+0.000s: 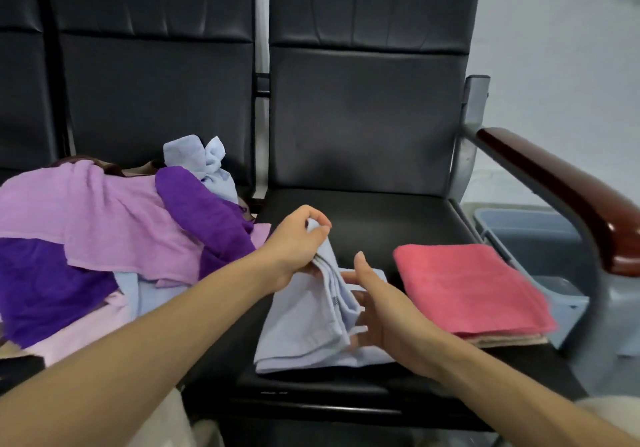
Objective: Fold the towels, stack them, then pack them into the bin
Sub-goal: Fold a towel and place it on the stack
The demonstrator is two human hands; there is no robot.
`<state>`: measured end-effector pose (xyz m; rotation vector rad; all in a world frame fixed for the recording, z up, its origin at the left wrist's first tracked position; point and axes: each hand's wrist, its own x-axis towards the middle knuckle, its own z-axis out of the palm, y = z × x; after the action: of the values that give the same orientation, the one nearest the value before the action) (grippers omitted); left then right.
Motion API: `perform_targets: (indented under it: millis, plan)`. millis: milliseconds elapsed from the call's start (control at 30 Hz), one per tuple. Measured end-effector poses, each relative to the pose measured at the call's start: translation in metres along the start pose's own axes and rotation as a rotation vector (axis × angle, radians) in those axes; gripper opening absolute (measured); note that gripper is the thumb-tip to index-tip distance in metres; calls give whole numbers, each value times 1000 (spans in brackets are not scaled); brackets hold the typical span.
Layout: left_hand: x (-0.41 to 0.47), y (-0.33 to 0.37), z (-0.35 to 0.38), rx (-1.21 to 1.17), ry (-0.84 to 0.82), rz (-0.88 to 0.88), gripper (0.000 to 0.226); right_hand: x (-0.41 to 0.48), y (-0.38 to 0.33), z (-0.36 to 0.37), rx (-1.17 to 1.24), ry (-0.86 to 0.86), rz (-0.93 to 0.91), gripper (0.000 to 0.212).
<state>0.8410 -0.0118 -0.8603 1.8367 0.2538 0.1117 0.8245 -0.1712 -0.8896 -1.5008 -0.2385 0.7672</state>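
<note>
Towel pile [104, 225] lies left of folded stack [467, 287]; bin [533, 239] right of chair [363, 117].

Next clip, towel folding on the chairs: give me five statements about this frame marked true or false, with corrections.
1. The left hand grips a raised edge of the light blue towel. True.
2. The coral towel lies folded on a beige towel. True.
3. The right hand is curled round the coral towel. False: its fingers are straight, at the light blue towel.
4. Folded towels fill the bin. False: none shows in its visible part.
5. The pile of unfolded towels lies right of the coral towel. False: it lies on the seat to the left.
</note>
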Motion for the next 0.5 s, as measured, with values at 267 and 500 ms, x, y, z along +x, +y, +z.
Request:
perform_targets:
  millis: [267, 500]
  plan:
    - [25, -7, 61, 60, -165, -189, 31, -9, 12, -37, -628, 283, -35, 25]
    - [22, -29, 21, 456, -172, -141, 37, -11, 14, -58, -1190, 379, -169, 13]
